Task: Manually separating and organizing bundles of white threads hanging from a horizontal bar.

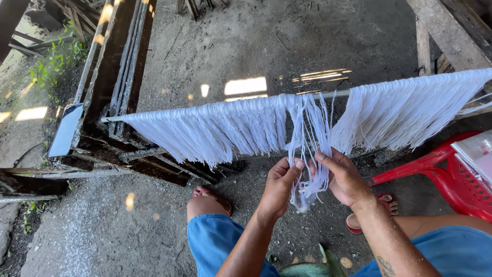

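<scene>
From my feed I see a long thin rod (338, 94) running across the view, hung along its length with white threads (215, 131) that drape down in a fringe. Near the middle of the rod a small bunch of threads (307, 149) is pulled apart from the rest, leaving a gap on its right side. My left hand (281, 187) is closed around the lower part of that bunch, thumb and fingers pinching the strands. My right hand (343, 177) is partly curled, its fingertips pinching the same strands just beside the left, so both hands grip the bunch below the rod.

At the right edge of the view a clear plastic package (476, 154) with a pale, flat content lies on a red plastic chair (451, 179); I cannot make out any label on it. At the left end of the rod a flat rectangular phone (65, 130) with a glossy screen leans on a dark wooden frame (115, 77) of weathered beams.

The floor (246, 46) is rough grey concrete, dusty, with bright patches of sunlight. More timber stands at the top right corner of the view. Green weeds (54, 64) grow beyond the frame at the upper left. Below my hands I see blue shorts (215, 238) and red sandals (205, 194) on the floor.
</scene>
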